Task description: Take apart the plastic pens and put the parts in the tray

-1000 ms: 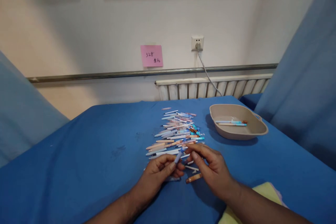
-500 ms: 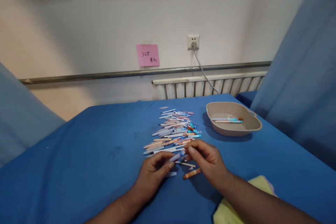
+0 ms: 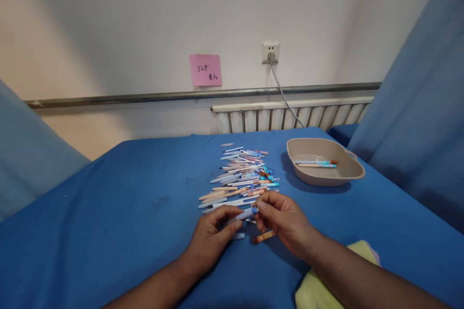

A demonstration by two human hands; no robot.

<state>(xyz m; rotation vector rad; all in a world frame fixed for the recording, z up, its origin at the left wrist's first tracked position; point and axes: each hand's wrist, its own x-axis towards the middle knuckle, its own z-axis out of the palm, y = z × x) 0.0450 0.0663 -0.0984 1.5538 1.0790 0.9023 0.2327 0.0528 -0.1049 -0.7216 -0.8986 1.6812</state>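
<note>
- Head view: gripping a pale blue pen (image 3: 243, 215) above the blue-covered surface (image 3: 126, 231), clamped between thumb and fingers of the left hand (image 3: 213, 236).
- Apparently pinching the pen's deeper-blue end with closed fingertips of the right hand (image 3: 284, 219).
- Judged as two-handed work on that end; too small to tell whether fitting or loosening.
- Calling, most likely, for a steady left hold and careful lining-up from the right.
- Looking slim, smooth and pale along the barrel, slanting from left hand toward right, partly hidden by fingers.
- Seen just under the right hand: an orange-brown piece (image 3: 264, 237); near the left thumb: a short pale blue piece (image 3: 238, 236).
- Spread beyond both hands in a crowded strip: pens and pen parts (image 3: 213, 195), white, peach, blue and brown.
- Set beyond and right of the right hand: a beige tray (image 3: 326, 181) with two pens (image 3: 317, 165) inside.
- Lying beneath the right forearm: a yellow cloth (image 3: 313, 289).
</note>
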